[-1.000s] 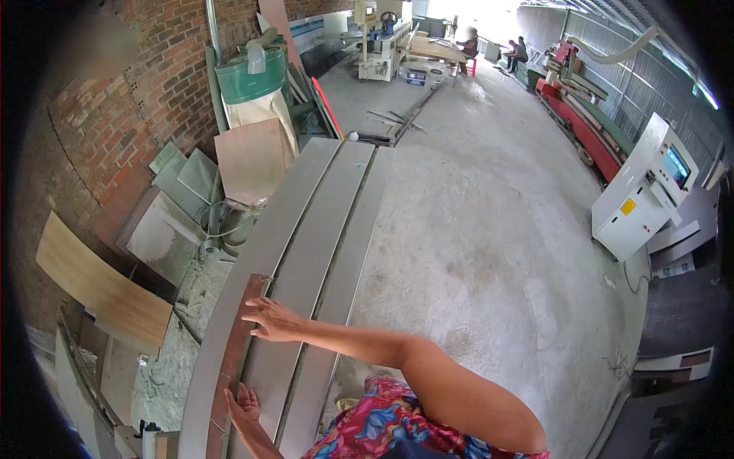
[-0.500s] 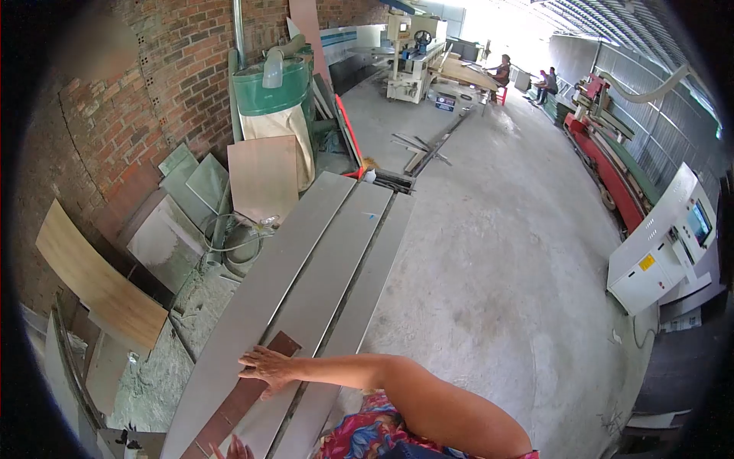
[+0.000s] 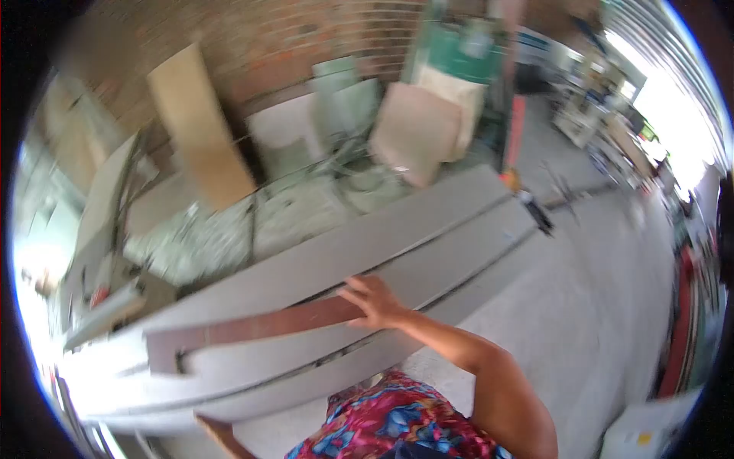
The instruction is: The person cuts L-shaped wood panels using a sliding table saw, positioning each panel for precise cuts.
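A long reddish-brown strip [image 3: 267, 325], with a wider, notched left end, lies along the grey slatted worktop [image 3: 436, 226]. My right hand [image 3: 375, 302] rests at the strip's right end, palm down, its fingers stretched out and apart over the end and the grey surface. Low in the view, my left hand [image 3: 218, 432] is by the worktop's near edge, away from the strip. It is blurred and partly cut off by the frame, so its fingers do not show clearly.
Behind the worktop, a tan board [image 3: 202, 126] and a pinkish panel [image 3: 417, 130] lean by the brick wall [image 3: 306, 38]. A green-topped dust collector [image 3: 459, 57] stands beyond. Concrete floor [image 3: 535, 306] lies to the right, with machines farther back.
The view has swung left, showing the worktop's left end and the strip's notched end. My right hand is now at the strip's right end; my left hand is off the strip, near the edge.
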The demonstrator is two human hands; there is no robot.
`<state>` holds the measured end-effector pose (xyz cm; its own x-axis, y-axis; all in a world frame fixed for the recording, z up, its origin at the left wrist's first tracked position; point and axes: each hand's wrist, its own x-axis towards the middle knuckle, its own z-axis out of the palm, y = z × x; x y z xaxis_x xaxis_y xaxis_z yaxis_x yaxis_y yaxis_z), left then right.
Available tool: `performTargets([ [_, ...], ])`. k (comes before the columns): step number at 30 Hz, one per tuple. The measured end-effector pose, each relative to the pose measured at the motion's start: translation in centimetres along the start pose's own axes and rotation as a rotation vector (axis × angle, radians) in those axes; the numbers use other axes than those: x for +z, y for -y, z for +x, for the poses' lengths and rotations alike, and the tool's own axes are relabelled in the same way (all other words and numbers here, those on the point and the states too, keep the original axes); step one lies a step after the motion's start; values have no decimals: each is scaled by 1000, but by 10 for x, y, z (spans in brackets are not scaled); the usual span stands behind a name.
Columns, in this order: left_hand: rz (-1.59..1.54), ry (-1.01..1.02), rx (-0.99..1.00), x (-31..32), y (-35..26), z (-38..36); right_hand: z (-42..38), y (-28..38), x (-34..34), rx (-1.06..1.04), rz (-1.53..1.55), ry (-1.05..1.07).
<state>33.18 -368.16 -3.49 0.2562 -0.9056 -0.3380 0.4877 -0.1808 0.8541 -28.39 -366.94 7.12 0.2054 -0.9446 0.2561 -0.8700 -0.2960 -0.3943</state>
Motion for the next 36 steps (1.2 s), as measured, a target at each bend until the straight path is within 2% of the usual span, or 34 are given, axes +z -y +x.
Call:
performTargets([
  [1,80,-358,13,-40,15,18,3,1,-6,2,13,-6],
  [2,130,-411,52,12,-1,-12,3,-1,-6,-1,-33,-7],
  [3,288,-564,81,6,-1,-9,2,-2,-2,3,-73,-4],
  [4,519,-707,-17,19,-13,-19,3,-3,-4,-20,-82,-22],
  [5,355,-619,42,18,-9,-24,1,-1,-4,-35,-89,-40],
  [6,229,-681,-32,14,-9,-15,4,2,-6,-17,-91,-9],
  [7,358,-786,-274,-6,-12,-5,10,4,-10,0,-108,9],
  [10,308,-770,24,2,2,-6,10,3,-4,19,-68,-14],
  [15,362,-863,-30,0,3,-6,7,5,2,-25,-134,-50],
  [17,380,-848,24,-1,7,-3,10,10,-3,-26,-153,-42],
  [21,545,-893,2,-25,21,7,12,12,-2,-72,-153,-69],
  [23,531,-904,-8,-17,20,5,12,11,-2,-82,-162,-68],
  [25,541,-910,-100,13,1,-11,11,11,-4,-80,-157,-54],
  [27,591,-920,-76,-9,16,1,13,9,-5,-89,-152,-52],
  [29,495,-871,13,19,4,-14,13,8,-7,-91,-155,-32],
  [31,591,-926,-9,16,6,-12,19,9,-8,-110,-161,-36],
  [32,583,-891,-79,9,8,-8,15,5,-9,-112,-175,-42],
  [36,608,-908,-79,9,11,-7,12,1,-8,-90,-176,-41],
])
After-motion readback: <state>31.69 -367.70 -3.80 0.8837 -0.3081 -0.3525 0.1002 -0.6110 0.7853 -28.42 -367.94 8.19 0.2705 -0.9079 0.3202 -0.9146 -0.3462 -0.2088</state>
